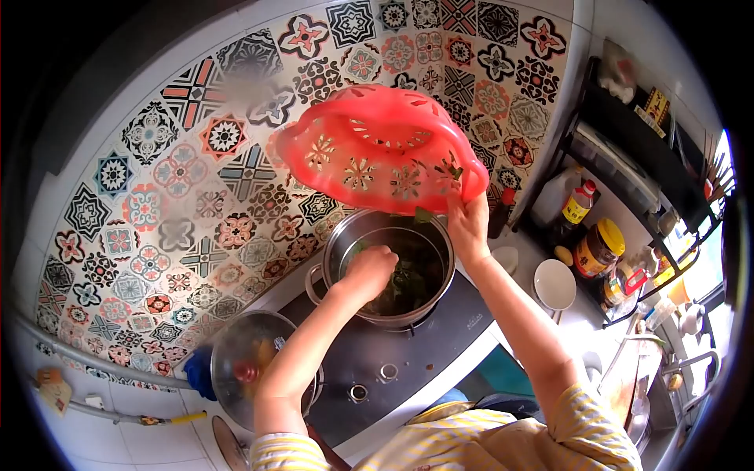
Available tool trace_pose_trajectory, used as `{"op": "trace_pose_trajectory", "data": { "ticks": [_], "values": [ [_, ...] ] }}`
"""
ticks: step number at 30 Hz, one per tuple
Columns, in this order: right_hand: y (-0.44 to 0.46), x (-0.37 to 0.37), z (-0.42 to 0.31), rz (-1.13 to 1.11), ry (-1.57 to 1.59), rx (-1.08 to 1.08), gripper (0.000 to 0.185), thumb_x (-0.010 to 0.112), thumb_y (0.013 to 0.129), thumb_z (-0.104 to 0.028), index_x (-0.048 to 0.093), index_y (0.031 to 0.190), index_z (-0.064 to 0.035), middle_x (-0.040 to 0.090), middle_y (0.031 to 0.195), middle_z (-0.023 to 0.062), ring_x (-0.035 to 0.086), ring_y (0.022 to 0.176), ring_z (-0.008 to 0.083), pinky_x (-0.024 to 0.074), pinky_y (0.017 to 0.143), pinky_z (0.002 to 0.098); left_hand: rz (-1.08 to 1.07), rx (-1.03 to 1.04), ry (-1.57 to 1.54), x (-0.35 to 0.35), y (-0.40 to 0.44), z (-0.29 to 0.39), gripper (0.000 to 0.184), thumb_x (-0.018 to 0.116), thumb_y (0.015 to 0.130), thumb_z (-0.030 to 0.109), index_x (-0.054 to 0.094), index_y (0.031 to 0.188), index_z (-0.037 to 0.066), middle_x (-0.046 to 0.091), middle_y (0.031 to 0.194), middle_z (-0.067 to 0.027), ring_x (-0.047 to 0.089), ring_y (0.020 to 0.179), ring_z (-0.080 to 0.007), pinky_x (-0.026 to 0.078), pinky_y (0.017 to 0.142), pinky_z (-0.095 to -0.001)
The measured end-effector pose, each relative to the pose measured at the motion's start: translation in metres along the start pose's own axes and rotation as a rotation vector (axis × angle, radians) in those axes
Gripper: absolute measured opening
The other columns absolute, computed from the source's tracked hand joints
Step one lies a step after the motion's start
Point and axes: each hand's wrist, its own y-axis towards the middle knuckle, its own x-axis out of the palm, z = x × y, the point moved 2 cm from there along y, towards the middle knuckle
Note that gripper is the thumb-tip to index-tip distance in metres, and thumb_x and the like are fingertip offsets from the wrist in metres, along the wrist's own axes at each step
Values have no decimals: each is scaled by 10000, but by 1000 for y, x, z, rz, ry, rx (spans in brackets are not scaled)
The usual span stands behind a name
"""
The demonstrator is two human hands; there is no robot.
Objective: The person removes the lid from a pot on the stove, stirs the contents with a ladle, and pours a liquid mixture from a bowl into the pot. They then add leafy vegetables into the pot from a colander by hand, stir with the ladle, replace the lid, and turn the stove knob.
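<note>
My right hand (469, 224) grips the rim of a red plastic basket (377, 157) with flower-shaped holes, tilted above the pot. A few green leaves cling to the basket's right side. Below it, a steel pot (314, 284) stands on the dark stove (408, 361) with dark green leaves (408, 282) inside. My left hand (375, 267) is over the pot's opening with its fingers curled together; what they hold, if anything, is hidden.
At the lower left is a covered pan (236, 345) with a glass lid. To the right stand a white bowl (554, 284), a jar with a yellow lid (601, 247) and a black rack (620, 149). A patterned tile wall (188, 204) rises behind the stove.
</note>
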Motion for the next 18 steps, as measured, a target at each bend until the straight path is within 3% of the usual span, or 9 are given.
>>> {"op": "trace_pose_trajectory", "data": {
  "ticks": [1,3,5,8,10,11,13,14,18],
  "values": [
    [0,0,-2,-10,22,19,281,443,852,19,442,1130,-22,529,985,40,495,886,108,409,783,242,-27,-22,19,-6,-2,0,117,588,752,96,605,857,47,594,900,-126,583,847,-302,486,715,-382],
    [-2,-1,-7,-51,91,83,463,403,803,103,372,1240,-47,473,1133,57,475,988,130,392,844,252,355,53,-265,-29,3,2,98,590,751,41,598,849,45,604,808,-133,597,726,-325,497,652,-389],
    [-7,-2,-7,-88,179,147,564,379,781,150,336,1302,-61,456,1204,67,474,1031,140,385,875,258,583,-11,-270,-69,10,12,196,585,756,27,573,951,43,587,902,-145,599,734,-320,497,667,-386],
    [-11,0,-14,-101,328,290,429,393,824,108,388,1226,-42,538,1058,61,512,935,132,402,834,260,895,-77,-192,-79,34,-9,379,562,783,34,451,1144,-5,461,1130,-182,550,913,-340,474,759,-376],
    [-14,3,-15,-67,257,213,409,398,824,100,394,1210,-37,547,1032,61,516,931,136,399,840,261,1014,-99,-77,-89,45,-2,458,549,797,34,375,1215,-38,372,1227,-195,498,1018,-359,454,816,-374],
    [-16,3,-16,-47,219,175,399,400,825,96,397,1202,-35,552,1020,60,518,929,139,398,844,262,964,-132,-226,-85,50,3,470,523,812,26,333,1231,-74,332,1258,-212,425,1102,-380,426,866,-380],
    [-17,5,-20,6,272,167,399,397,817,93,403,1198,-28,547,1027,61,516,929,142,392,848,262,918,-178,-165,-73,57,16,460,511,824,34,331,1235,-65,309,1274,-224,436,1085,-386,433,854,-381],
    [-17,7,-23,48,280,127,400,395,815,94,405,1197,-26,546,1028,62,515,932,144,391,848,261,905,-144,-198,-66,61,20,451,502,806,22,350,1221,-72,348,1262,-244,416,1121,-396,405,886,-417],
    [-15,1,-30,11,297,86,429,397,808,97,393,1218,-28,529,1055,61,496,971,151,377,868,258,634,5,-389,-56,57,30,364,520,793,11,461,1150,-33,448,1178,-175,512,1015,-329,438,837,-376]
  ]
}}
